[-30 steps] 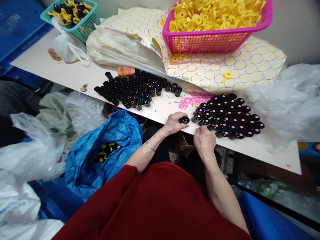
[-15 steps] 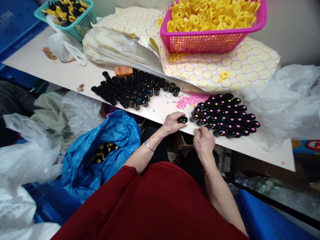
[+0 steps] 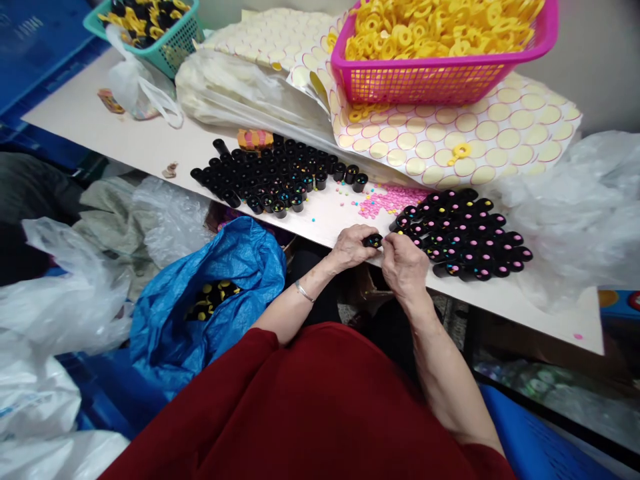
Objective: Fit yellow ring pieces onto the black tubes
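Observation:
My left hand (image 3: 354, 247) is closed round a small black cup (image 3: 373, 241) at the table's front edge, with bits of colour showing inside it. Close against that cup, my right hand (image 3: 406, 265) has its thumb and fingers pinched together; whatever is between them is too small to make out. To the right stands a cluster of black cups (image 3: 470, 230), many with a pink bead on top. Another group of black cups (image 3: 260, 170) stands to the left, some holding coloured beads. Loose pink beads (image 3: 390, 201) lie between the two groups.
Behind, a pink basket (image 3: 445, 83) of yellow ring-shaped pieces sits on circle-patterned sheets (image 3: 400, 143). A green basket (image 3: 175, 50) stands at the back left. An open blue bag (image 3: 165, 313) lies below the table at left. Clear plastic bags (image 3: 580, 207) bunch at the right.
My right hand has moved up and left to the cup in my left hand. The left hand keeps its hold on the cup. The whole view has shifted slightly.

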The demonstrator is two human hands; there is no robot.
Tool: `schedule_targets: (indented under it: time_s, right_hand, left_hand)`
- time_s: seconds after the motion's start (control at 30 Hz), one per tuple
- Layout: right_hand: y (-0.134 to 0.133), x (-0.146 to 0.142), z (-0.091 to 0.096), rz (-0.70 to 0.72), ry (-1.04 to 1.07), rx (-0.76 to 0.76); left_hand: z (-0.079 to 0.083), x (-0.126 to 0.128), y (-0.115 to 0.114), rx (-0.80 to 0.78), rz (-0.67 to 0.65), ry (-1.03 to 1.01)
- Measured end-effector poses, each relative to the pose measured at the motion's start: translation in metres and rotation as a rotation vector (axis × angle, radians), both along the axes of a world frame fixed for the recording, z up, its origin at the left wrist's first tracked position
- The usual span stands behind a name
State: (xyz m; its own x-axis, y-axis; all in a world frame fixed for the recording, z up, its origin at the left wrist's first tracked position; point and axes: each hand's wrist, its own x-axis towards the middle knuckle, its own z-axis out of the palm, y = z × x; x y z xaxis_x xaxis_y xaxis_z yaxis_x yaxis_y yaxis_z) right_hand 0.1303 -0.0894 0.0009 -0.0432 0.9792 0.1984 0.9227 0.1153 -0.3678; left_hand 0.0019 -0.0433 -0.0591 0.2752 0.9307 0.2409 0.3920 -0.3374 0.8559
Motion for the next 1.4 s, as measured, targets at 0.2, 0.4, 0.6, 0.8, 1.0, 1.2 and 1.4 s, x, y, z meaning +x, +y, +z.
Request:
schedule_targets:
  time_s: [0.2,0.4,0.6,0.8,1.0,1.2,1.4]
  right_hand:
    - [0.009,-0.005,0.005,0.069,-0.129,-0.07]
    - [0.009,-0.01,0.01,0.05,-0.2,-0.117]
    - [0.015,-0.018,0.022,0.124,-0.362,-0.191]
    - [0.007,0.0,0.012,0.12,-0.106,-0.079]
    - [-0.03,0.021,-0.029,0.047,0.115,0.057]
    - [-0.036,0.027,-0.045,0.066,0.095,0.131]
    - [-0.034,0.027,-0.048,0.081,0.126,0.18]
  left_hand:
    - [0.003,-0.001,-0.001,0.021,-0.017,0.025]
    - [0.001,-0.001,-0.001,0.037,-0.025,0.015]
    - [0.003,-0.001,-0.002,0.041,-0.038,-0.031]
    - [0.006,-0.002,-0.002,0.009,-0.012,0.01]
    - [0.003,0.006,0.012,-0.034,0.089,-0.001]
    - [0.006,0.021,0.029,-0.047,0.059,0.031]
    - [0.027,-0.001,0.06,0.059,0.307,0.109]
